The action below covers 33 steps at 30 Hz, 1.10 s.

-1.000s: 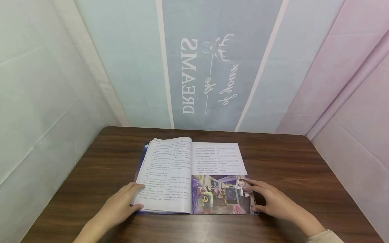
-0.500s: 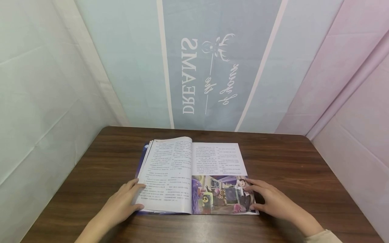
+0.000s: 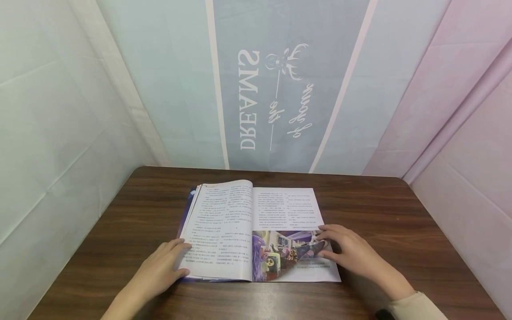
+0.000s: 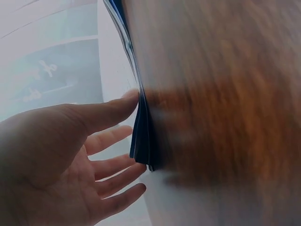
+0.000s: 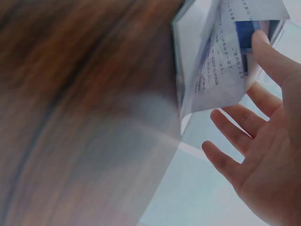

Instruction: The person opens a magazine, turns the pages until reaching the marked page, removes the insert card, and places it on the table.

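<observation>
An open magazine (image 3: 218, 218) lies on the wooden table, with text on its left side. A page (image 3: 282, 206) on the right half, text above and a colour picture below, has its lower right corner lifted and curled inward. My right hand (image 3: 356, 253) pinches that corner between thumb and fingers. Seen from the right wrist, the thumb lies on the raised page (image 5: 216, 89) and the other fingers are spread. My left hand (image 3: 158, 266) rests at the left edge with thumb and fingertips on the paper. The left wrist view shows its fingers (image 4: 115, 179) loosely extended.
The brown table (image 3: 120, 222) runs around the magazine on all sides. Behind it hangs a pale blue curtain (image 3: 280, 111) with mirrored lettering, and light fabric walls (image 3: 60, 133) stand at both sides.
My right hand has moved slightly left and lifted the page's lower right corner, uncovering text beneath. The left hand stays nearly still at the left edge.
</observation>
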Each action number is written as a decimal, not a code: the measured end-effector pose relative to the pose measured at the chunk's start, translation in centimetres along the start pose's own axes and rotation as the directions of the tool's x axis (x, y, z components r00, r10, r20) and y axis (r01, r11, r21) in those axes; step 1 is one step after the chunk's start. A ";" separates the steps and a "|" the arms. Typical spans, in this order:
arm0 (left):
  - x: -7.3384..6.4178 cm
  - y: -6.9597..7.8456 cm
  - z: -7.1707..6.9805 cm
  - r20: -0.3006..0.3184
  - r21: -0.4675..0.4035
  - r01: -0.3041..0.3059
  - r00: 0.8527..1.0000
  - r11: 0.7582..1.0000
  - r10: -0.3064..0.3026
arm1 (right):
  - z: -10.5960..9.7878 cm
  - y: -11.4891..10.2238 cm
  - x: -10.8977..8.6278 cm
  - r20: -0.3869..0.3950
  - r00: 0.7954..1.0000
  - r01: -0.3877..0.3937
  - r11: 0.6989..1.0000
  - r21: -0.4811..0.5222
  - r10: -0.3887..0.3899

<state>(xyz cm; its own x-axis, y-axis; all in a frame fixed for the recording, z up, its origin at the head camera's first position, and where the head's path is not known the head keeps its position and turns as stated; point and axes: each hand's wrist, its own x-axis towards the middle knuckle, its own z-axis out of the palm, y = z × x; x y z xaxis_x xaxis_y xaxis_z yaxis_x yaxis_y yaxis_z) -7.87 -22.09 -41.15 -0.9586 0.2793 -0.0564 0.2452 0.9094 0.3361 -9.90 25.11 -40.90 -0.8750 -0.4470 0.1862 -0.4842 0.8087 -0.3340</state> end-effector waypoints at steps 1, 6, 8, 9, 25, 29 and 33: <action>0.0 0.1 0.0 -0.004 -0.001 -0.005 1.000 1.000 0.005 | 0.0 -0.1 0.2 -0.014 1.000 -0.001 1.000 -0.003 0.001; 0.0 1.3 -0.1 -0.031 -0.017 -0.031 0.999 0.999 0.030 | -0.3 -0.8 1.2 -0.083 0.997 0.003 1.000 -0.004 -0.003; 0.1 2.0 0.0 -0.047 -0.035 -0.039 0.998 0.999 0.037 | -0.5 -1.2 1.6 -0.111 0.994 0.010 1.000 0.001 -0.010; 0.2 2.3 0.0 -0.057 -0.045 -0.046 0.997 0.998 0.043 | -0.6 -1.4 1.8 -0.126 0.992 0.016 1.000 0.005 -0.016; 1.4 8.7 0.5 -0.238 -0.117 -0.243 0.948 0.963 0.211 | -2.1 -5.7 5.0 -0.309 0.944 0.122 0.993 0.007 -0.114; 1.9 9.9 0.5 -0.285 -0.136 -0.325 0.917 0.936 0.278 | -2.3 -7.0 5.8 -0.347 0.928 0.152 0.988 0.013 -0.138; 2.4 11.0 0.3 -0.326 -0.169 -0.394 0.887 0.904 0.326 | -2.3 -8.1 6.4 -0.372 0.912 0.192 0.981 0.013 -0.174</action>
<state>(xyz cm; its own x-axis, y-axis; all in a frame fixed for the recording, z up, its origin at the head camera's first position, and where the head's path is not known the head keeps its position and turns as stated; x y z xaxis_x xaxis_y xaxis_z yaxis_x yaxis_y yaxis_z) -7.44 -11.35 -37.86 -0.8181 0.4438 0.3658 0.5745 0.6596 0.4846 -11.58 16.58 -34.86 -0.7131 -0.4063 0.5713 -0.6435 0.7027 -0.3036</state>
